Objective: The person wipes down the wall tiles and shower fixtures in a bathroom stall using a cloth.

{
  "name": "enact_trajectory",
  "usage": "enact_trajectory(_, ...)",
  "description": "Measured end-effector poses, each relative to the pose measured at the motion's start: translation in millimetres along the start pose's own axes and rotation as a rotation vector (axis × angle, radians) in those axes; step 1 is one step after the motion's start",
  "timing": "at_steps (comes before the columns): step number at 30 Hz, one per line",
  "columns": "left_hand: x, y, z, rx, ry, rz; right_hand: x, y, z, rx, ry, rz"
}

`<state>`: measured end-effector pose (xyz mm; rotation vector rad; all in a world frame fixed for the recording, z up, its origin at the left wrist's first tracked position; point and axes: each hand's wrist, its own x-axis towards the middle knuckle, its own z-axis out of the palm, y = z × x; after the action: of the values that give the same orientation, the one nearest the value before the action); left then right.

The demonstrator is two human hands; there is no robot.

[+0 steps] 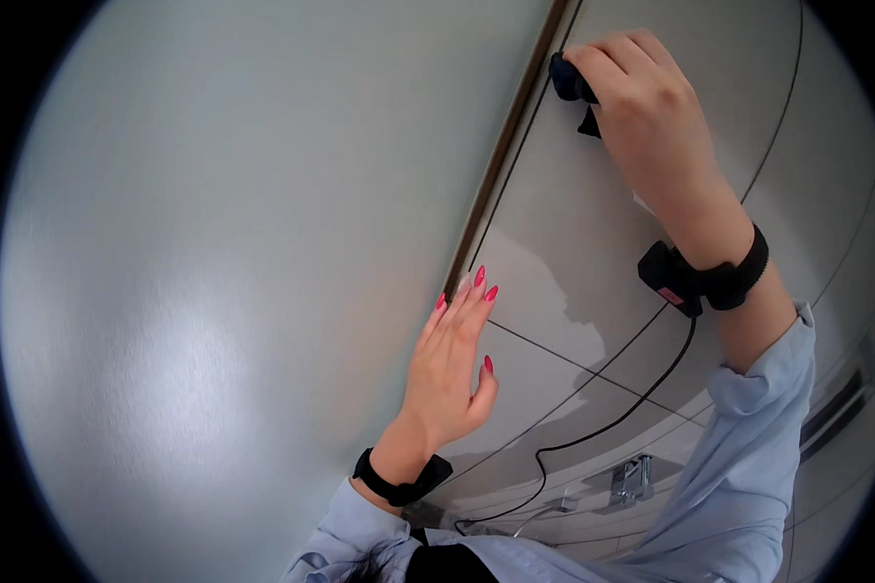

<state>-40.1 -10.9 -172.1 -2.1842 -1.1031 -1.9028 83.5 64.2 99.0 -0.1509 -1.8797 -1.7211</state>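
My right hand (652, 109) is closed around a dark blue cloth (572, 79) at the light tiled wall (539, 218), beside a smooth pale grey-green panel (262, 182). Part of the cloth is hidden under my fingers, and a dark end of it hangs below them. Lower down, my left hand (448, 357) lies with fingers stretched out at the lower visible end of the panel's narrow brown edge strip (507, 138). It holds nothing; the thumb stands apart from the fingers. Whether its fingertips press on the strip or the tile, I cannot tell.
Black straps sit on both wrists; the right one carries a small black device (667, 277). From it a thin black cable (627, 415) runs down toward my body. A chrome wall fitting (631, 481) is at the lower right. Dark joints (543, 346) cross the tiles.
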Motion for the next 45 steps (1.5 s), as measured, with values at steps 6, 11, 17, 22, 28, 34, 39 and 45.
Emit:
enact_trajectory(6, -2, -4, 4, 0.006, -0.076, -0.001, -30, -58, 1, 0.096, -0.081, -0.108)
enact_trajectory(11, -1, -2, 3, 0.043, -0.093, 0.001, -6, -15, -5, 0.1, -0.079, 0.013)
enact_trajectory(17, -5, -7, 3, 0.036, -0.102, -0.001, -28, -55, 4, 0.067, -0.032, -0.071)
enact_trajectory(22, -3, -7, 4, 0.025, -0.097, -0.012, -14, -36, -7, 0.187, -0.096, 0.0)
enact_trajectory(28, -5, -10, 3, 0.012, -0.072, -0.008, -18, -42, 1, 0.107, -0.038, -0.045)
enact_trajectory(34, -3, -10, 2, 0.005, -0.06, -0.002, -14, -28, -7, 0.168, -0.117, -0.014)
enact_trajectory(39, -5, -11, 0, 0.003, -0.034, 0.002, -17, -31, -1, 0.081, -0.011, -0.051)
enact_trajectory(45, -7, -14, 7, -0.001, -0.016, 0.008, -62, -100, 0, 0.29, -0.102, -0.162)
